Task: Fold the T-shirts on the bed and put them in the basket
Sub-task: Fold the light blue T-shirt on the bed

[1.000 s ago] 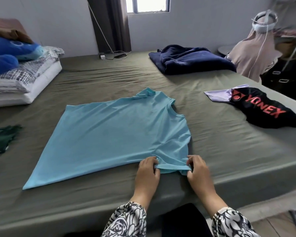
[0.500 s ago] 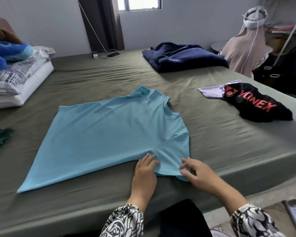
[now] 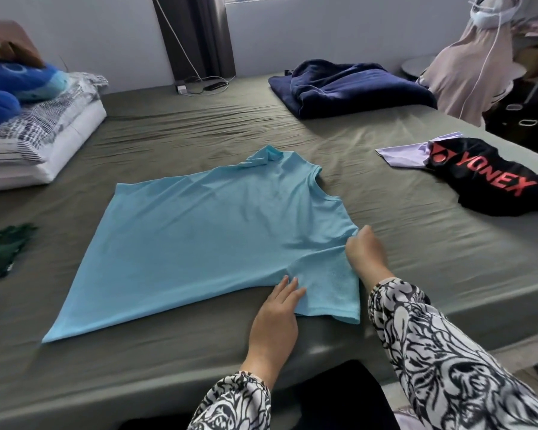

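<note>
**Hands Work a Blue T-Shirt's Sleeve at the Bed's Edge**

Head view: A light blue T-shirt (image 3: 218, 240) lay spread flat on the olive-sheeted bed (image 3: 416, 259), close to its near edge, collar pointing toward the right edge. The person's left hand (image 3: 275, 318) rested on the near sleeve, fingers straight and close together, pressing the cloth down. The right hand (image 3: 365, 254), in a black-and-white patterned sleeve (image 3: 441, 352), had its fingers curled into the fabric where sleeve met shoulder, gripping it. A black Yonex shirt (image 3: 491, 181) lay crumpled near the right edge, a purple garment (image 3: 401, 155) touching it. A folded navy blanket (image 3: 351, 88) sat by the far right corner, stacked pillows (image 3: 41, 141) at the far left edge, and a dark green garment (image 3: 2, 249) at the left edge.
</note>
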